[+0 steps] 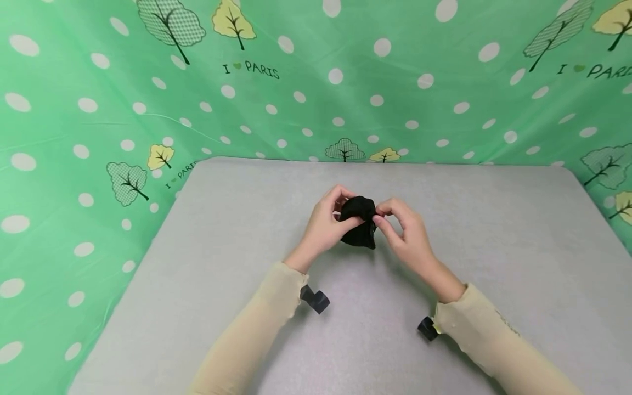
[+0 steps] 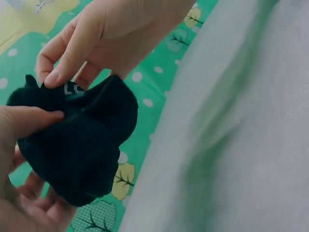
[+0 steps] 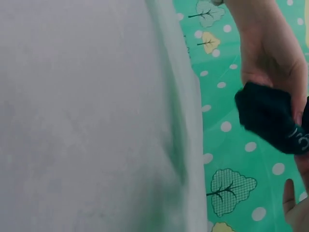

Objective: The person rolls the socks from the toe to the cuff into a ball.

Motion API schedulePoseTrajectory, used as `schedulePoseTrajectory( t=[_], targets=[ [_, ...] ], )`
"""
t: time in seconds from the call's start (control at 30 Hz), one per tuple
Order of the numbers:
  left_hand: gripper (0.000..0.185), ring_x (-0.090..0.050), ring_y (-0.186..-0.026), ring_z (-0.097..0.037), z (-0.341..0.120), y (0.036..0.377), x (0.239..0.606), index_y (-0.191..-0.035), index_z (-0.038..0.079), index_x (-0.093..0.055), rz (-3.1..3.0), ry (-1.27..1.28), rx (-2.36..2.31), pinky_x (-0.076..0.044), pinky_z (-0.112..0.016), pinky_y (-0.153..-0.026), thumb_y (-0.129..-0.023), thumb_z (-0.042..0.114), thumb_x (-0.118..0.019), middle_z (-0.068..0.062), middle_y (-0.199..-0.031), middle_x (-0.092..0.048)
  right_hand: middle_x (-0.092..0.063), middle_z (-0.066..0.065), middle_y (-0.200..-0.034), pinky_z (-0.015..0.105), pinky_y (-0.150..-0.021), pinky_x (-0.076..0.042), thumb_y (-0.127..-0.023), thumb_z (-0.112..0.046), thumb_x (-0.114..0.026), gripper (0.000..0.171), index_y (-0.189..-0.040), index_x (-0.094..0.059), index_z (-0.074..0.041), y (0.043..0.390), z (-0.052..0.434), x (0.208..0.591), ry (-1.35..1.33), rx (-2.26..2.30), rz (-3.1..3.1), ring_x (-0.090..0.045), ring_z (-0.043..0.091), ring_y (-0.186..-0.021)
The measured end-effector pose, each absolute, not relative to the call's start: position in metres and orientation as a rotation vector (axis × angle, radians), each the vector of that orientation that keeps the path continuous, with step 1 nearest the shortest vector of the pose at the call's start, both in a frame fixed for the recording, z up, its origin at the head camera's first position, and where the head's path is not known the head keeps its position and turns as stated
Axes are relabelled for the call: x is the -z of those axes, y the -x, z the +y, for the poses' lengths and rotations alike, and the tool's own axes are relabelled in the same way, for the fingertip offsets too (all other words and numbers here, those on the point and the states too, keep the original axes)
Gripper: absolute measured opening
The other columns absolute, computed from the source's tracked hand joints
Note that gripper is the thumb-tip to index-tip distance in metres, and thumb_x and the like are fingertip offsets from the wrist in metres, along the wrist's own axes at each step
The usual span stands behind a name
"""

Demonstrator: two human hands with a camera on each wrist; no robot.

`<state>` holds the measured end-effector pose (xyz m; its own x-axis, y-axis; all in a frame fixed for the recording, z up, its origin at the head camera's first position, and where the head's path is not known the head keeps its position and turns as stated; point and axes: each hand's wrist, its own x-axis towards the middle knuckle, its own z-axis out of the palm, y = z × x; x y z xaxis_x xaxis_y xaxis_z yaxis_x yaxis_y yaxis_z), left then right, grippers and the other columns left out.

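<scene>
A bunched black sock with white lettering is held above the table in front of me. My left hand grips it from the left, thumb across the near side and fingers curled behind. With thumb and forefinger, my right hand pinches its right edge. In the left wrist view the sock has a fold or opening at its top, where the right hand pinches near the letters. The right wrist view cuts off part of the sock at the frame's edge, with the left hand behind it.
The grey table spreads under both hands. Behind and to the left hangs a green cloth with white dots and printed trees. Dark wrist camera mounts show below the sleeves.
</scene>
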<state>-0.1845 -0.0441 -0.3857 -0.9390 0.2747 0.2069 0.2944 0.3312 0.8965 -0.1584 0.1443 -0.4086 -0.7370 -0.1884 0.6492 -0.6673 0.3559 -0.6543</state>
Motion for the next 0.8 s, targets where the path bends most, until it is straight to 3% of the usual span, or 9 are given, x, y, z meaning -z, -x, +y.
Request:
schedulePoseTrajectory(
  t=[0.17, 0.27, 0.4, 0.57, 0.63, 0.8],
  targets=[
    [0.032, -0.059, -0.084, -0.022, -0.042, 0.184, 0.385, -0.109, 0.012, -0.063, -2.628, 0.492, 1.527, -0.053, -0.034, -0.077, -0.081, 0.012, -0.078, -0.009, -0.103, -0.062, -0.064, 0.008, -0.088, 0.022, -0.085, -0.043, -0.084, 0.014, -0.067, 0.016, -0.09, -0.063, -0.001, 0.157, 0.143, 0.407, -0.891, -1.267, -2.086, -0.056, 0.018, -0.087],
    [0.031, -0.059, -0.085, -0.022, -0.04, 0.185, 0.385, -0.107, 0.013, -0.062, -2.681, 0.437, 1.404, -0.051, -0.035, -0.079, -0.08, 0.009, -0.075, -0.008, -0.102, -0.06, -0.066, 0.007, -0.088, 0.028, -0.085, -0.043, -0.093, -0.003, -0.065, 0.003, -0.09, -0.064, -0.003, 0.154, 0.141, 0.407, -0.985, -1.167, -2.075, -0.057, 0.02, -0.087],
    [0.03, -0.059, -0.087, -0.02, -0.037, 0.185, 0.386, -0.105, 0.014, -0.059, -2.735, 0.38, 1.247, -0.05, -0.034, -0.078, -0.079, 0.011, -0.074, -0.005, -0.102, -0.06, -0.066, 0.004, -0.088, 0.033, -0.08, -0.04, -0.097, -0.016, -0.063, 0.012, -0.09, -0.064, -0.006, 0.15, 0.138, 0.407, -1.03, -1.056, -2.101, -0.056, 0.019, -0.083],
    [0.029, -0.059, -0.094, -0.022, -0.033, 0.182, 0.384, -0.108, 0.012, -0.056, -2.784, 0.403, 1.132, -0.052, -0.038, -0.082, -0.085, 0.018, -0.072, -0.007, -0.108, -0.059, -0.061, 0.006, -0.084, 0.034, -0.074, -0.044, -0.088, -0.002, -0.071, 0.011, -0.092, -0.061, -0.004, 0.149, 0.136, 0.409, -0.829, -0.947, -2.249, -0.054, 0.019, -0.079],
    [0.032, -0.059, -0.099, -0.023, -0.032, 0.179, 0.382, -0.115, 0.01, -0.056, -2.805, 0.443, 1.171, -0.053, -0.039, -0.087, -0.09, 0.022, -0.07, -0.009, -0.115, -0.058, -0.06, 0.009, -0.084, 0.035, -0.072, -0.047, -0.09, -0.003, -0.071, 0.011, -0.093, -0.061, -0.003, 0.15, 0.136, 0.41, -0.72, -0.922, -2.3, -0.056, 0.02, -0.079],
    [0.057, -0.058, -0.11, -0.027, -0.035, 0.176, 0.375, -0.14, 0.006, -0.048, -2.818, 0.6, 1.492, -0.054, -0.036, -0.094, -0.091, 0.023, -0.073, -0.014, -0.132, -0.049, -0.062, 0.012, -0.085, 0.034, -0.073, -0.051, -0.094, -0.006, -0.067, 0.01, -0.094, -0.058, -0.002, 0.157, 0.143, 0.408, -0.504, -1.015, -2.33, -0.061, 0.023, -0.079]
  ],
)
